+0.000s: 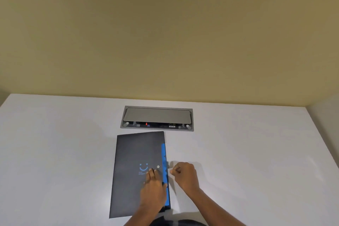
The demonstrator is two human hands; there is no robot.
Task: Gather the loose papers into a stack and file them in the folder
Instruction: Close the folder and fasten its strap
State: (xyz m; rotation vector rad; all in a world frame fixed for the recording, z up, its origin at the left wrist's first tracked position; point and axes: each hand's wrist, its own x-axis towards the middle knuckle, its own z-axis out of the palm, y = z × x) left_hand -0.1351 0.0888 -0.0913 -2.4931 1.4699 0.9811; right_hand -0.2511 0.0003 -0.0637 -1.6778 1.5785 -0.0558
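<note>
A dark grey folder (134,161) lies closed on the white table (55,152), with a blue smiley print, a round snap button (158,166) and a blue tabbed edge (163,156) along its right side. My left hand (153,187) rests flat on the folder's cover, fingertips just left of the button. My right hand (185,174) is curled beside the folder's right edge, thumb and forefinger pinched near a small grey closure tab (168,164). Whether it touches the tab I cannot tell. No loose papers show.
A grey metal cable hatch (157,118) is set into the table behind the folder. A beige wall rises behind the table's far edge. The table's right edge (319,134) runs diagonally at the right.
</note>
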